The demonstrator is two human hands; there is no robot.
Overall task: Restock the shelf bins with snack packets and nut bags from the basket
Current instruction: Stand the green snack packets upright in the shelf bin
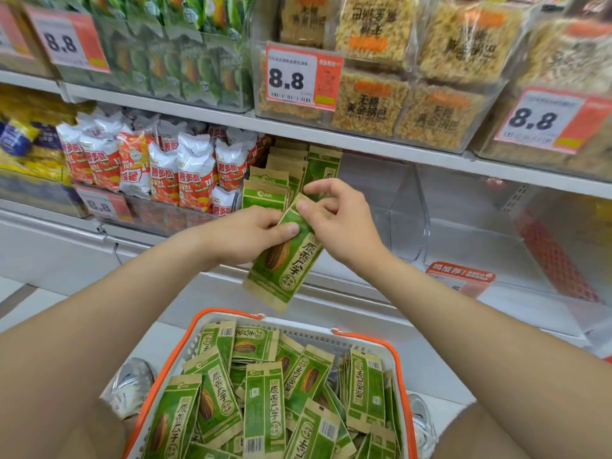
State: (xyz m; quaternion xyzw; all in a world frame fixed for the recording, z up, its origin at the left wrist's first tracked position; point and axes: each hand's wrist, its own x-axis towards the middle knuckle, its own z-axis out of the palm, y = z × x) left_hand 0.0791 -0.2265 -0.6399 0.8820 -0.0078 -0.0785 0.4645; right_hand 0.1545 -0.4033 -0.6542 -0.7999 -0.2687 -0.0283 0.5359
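Holding a green seed packet [287, 260] above the packet-filled basket [395, 359], the left hand [246, 235] is gripping its upper edge while the right hand [341, 223] is pinching its top corner, in front of upright packets [265, 190] in the shelf bin [402, 210].

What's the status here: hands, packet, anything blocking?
Left hand and right hand both pinching one green packet, above the basket. Packet not yet in the bin. Bin partly filled, nothing blocking.

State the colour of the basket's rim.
Orange; the basket rim shows best in the head view.
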